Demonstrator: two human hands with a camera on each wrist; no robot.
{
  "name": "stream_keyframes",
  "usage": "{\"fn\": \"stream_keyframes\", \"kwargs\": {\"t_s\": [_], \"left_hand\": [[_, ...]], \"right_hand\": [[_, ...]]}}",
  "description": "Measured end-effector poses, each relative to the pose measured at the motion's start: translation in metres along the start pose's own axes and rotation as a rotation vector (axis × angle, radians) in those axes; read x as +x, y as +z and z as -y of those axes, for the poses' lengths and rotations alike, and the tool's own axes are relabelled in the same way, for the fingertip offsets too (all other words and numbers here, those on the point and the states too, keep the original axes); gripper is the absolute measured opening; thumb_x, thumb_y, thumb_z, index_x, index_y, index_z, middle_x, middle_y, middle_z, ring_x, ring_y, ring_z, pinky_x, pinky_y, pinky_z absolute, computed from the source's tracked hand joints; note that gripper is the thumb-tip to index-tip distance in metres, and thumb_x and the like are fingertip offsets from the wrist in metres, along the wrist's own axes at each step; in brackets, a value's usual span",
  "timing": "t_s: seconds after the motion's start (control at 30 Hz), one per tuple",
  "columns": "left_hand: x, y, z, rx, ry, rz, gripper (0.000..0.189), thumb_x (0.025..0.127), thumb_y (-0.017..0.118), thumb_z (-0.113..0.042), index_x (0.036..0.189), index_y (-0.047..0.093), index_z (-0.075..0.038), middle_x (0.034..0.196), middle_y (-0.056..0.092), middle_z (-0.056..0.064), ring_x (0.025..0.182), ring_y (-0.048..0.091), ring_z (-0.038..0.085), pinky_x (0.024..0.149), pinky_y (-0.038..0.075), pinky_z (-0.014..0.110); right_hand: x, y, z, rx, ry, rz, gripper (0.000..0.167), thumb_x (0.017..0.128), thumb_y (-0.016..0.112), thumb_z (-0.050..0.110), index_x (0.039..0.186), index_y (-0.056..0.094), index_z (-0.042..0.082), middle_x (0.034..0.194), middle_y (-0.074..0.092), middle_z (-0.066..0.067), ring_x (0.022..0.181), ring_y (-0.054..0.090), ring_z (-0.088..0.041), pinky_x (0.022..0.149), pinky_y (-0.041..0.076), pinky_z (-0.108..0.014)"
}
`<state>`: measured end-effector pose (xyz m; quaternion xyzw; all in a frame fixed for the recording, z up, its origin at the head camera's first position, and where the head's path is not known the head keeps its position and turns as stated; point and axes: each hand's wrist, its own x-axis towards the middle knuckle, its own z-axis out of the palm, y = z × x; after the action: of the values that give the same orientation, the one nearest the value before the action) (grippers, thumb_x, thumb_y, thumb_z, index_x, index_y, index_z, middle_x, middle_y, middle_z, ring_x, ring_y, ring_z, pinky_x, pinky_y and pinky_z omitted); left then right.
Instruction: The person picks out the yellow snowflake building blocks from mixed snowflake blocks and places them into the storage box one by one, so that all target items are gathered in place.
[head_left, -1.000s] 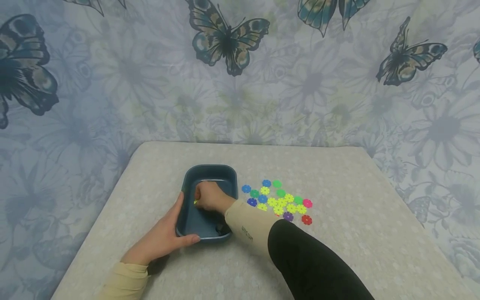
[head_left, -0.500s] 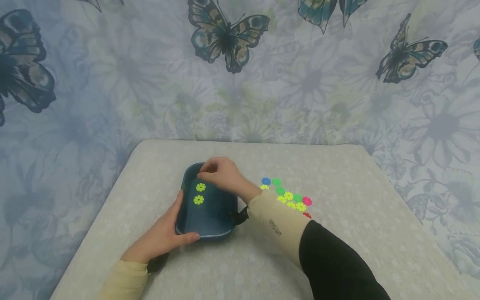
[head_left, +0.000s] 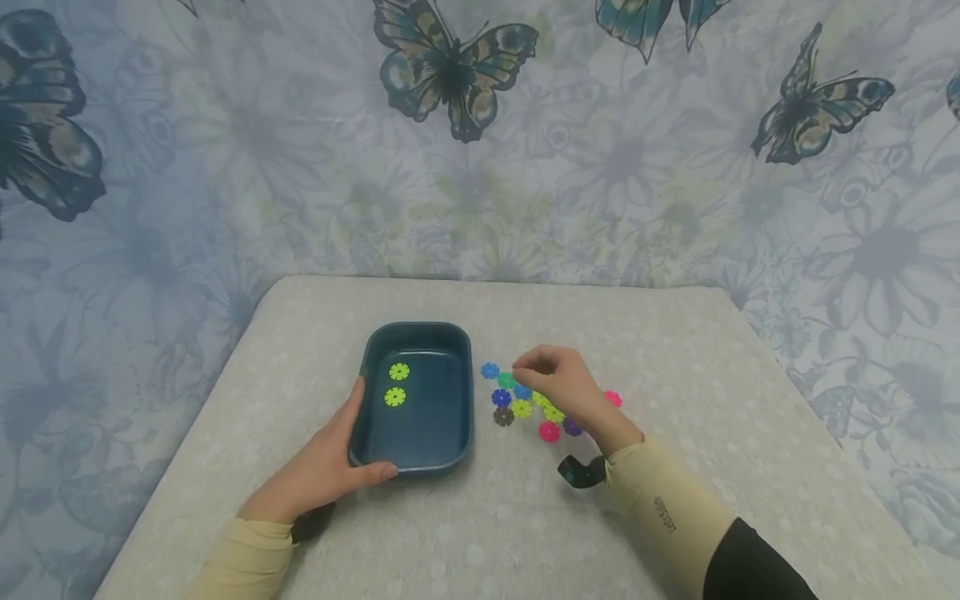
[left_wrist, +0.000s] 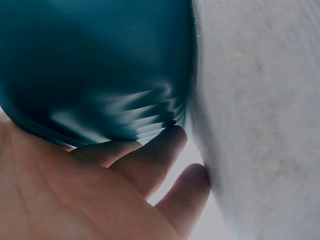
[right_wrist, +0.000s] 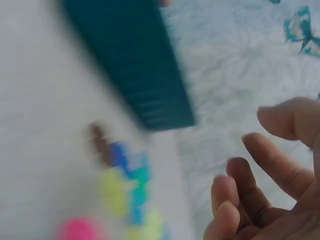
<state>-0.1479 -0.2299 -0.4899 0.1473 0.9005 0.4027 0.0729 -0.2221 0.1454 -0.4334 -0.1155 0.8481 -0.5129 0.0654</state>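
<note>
In the head view a dark blue rectangular tray (head_left: 420, 437) stands on the table, with two yellow flower-shaped plastic discs (head_left: 395, 397) inside near its left wall. My left hand (head_left: 318, 467) grips the tray's near left corner, thumb over the front rim. The left wrist view has its fingers (left_wrist: 150, 160) against the tray's outer wall. Right of the tray, my right hand (head_left: 566, 383) hovers over a loose spread of coloured discs (head_left: 521, 409) and hides part of it. In the right wrist view this hand's fingers are loosely bent, with nothing between thumb and index finger.
Blue, green, yellow, pink, purple and brown discs lie close to the tray's right side; the brown disc (head_left: 504, 416) is nearest the front left. A black device (head_left: 581, 472) is strapped under the right wrist. Behind the table (head_left: 480, 533) hangs a butterfly-patterned cloth (head_left: 480, 200).
My right hand has let go of a yellow disc inside the tray and moved out, rightward, over the loose discs. The left hand keeps its hold on the tray.
</note>
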Motion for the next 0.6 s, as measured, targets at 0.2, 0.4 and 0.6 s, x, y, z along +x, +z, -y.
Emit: {"fn": "stream_keyframes", "kwargs": {"t_s": [0.2,0.4,0.6], "left_hand": [[0.000,0.000,0.000,-0.017,-0.002,0.001,0.135,0.080,0.086,-0.053,0.165,-0.015,-0.026,0.174,-0.001,0.010,0.158,0.012,0.040,0.120,0.024,0.068],[0.000,0.000,-0.001,-0.027,-0.002,0.000,0.135,0.080,0.086,-0.052,0.165,-0.015,-0.026,0.174,-0.002,0.010,0.158,0.011,0.040,0.120,0.023,0.067],[-0.001,0.000,-0.002,-0.010,-0.005,0.003,0.134,0.080,0.086,-0.052,0.164,-0.015,-0.026,0.173,-0.001,0.012,0.158,0.012,0.041,0.120,0.023,0.068]], "right_hand": [[-0.015,0.015,-0.045,0.002,0.042,0.006,0.019,0.091,0.078,0.019,0.109,0.078,0.012,0.110,0.074,-0.002,0.090,0.068,-0.018,0.073,0.058,-0.033],[-0.017,0.027,-0.061,-0.276,-0.130,-0.023,0.025,0.089,0.077,0.009,0.114,0.078,0.013,0.116,0.068,-0.001,0.091,0.062,-0.015,0.080,0.055,-0.030],[-0.019,0.031,-0.065,-0.475,-0.225,0.026,0.027,0.094,0.075,0.012,0.120,0.076,0.008,0.110,0.060,-0.004,0.091,0.054,-0.013,0.077,0.052,-0.028]]}}
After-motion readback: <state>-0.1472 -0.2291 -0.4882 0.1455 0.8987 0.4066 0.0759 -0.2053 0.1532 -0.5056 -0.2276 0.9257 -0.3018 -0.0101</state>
